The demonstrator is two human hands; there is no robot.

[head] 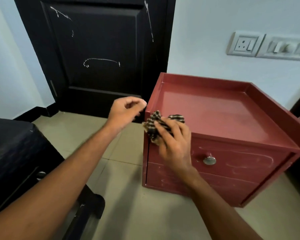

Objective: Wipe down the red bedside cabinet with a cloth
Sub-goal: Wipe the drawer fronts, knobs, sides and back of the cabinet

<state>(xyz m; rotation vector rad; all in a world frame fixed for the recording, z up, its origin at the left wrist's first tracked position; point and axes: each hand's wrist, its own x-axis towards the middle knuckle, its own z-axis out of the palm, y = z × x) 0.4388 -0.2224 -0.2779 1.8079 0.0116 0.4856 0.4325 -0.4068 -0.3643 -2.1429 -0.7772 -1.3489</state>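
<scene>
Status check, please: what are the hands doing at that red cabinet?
Right hand grips checked cloth on red cabinet, front-left corner. Left hand curled, empty, alongside. Nothing obstructing.

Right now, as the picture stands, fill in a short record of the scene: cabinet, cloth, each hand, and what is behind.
cabinet: red, on the tiled floor; metal knob on its upper drawer
cloth: checked, bunched at the cabinet's front left top corner
right hand: grips the cloth
left hand: fingers curled beside that corner, blurred; contact unclear
behind: scratched black door
</scene>
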